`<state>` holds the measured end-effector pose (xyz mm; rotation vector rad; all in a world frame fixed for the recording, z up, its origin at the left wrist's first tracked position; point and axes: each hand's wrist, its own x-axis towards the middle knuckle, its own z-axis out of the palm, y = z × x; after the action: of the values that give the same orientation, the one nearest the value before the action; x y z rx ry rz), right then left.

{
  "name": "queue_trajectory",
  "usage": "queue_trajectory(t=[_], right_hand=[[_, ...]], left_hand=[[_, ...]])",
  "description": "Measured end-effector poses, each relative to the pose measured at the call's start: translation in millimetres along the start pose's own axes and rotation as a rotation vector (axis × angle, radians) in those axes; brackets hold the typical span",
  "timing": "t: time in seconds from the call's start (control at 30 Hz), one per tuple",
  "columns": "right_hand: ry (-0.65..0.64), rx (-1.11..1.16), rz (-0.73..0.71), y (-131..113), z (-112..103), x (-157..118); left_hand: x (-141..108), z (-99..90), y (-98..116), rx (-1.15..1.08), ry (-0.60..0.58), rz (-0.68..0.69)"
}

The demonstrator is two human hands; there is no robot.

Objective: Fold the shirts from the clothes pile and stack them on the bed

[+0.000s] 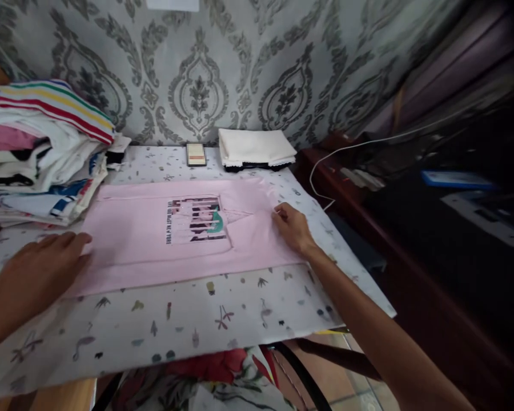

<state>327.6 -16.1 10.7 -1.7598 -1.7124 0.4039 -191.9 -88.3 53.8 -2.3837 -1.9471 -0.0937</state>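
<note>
A pale pink T-shirt (197, 262) lies lengthwise on the patterned tabletop, its long sides folded in to make a flat strip. A printed picture with dark lettering shows in its middle, with a crease and a raised fold to the right of it. At the shirt's left end, my left hand (47, 271) is closed, pinching the edge between thumb and fingers. My right hand (294, 229) grips the opposite end with its fingers curled in. The fabric between my hands lies mostly flat on the table.
A tall stack of folded clothes (47, 148) stands at the back left. Near the wall are a small framed card (196, 154) and a folded cream cloth (257, 147). To the right, a white cable (321, 165) hangs by dark red furniture (351, 200).
</note>
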Motion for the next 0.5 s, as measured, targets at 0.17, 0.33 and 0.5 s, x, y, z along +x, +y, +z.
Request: queue_trajectory(t=[0.17, 0.33, 0.5], right_hand=[[-0.036, -0.026, 0.001, 2, -7, 2], [-0.074, 0.095, 0.129, 9, -28, 3], [0.066, 0.084, 0.139, 22, -52, -24]], left_hand=[[-4, 17.0, 74, -0.352, -0.033, 0.407], [38, 20.5, 143, -0.433, -0.14, 0.669], [103, 14.4, 222, -0.453, -0.169, 0.835]])
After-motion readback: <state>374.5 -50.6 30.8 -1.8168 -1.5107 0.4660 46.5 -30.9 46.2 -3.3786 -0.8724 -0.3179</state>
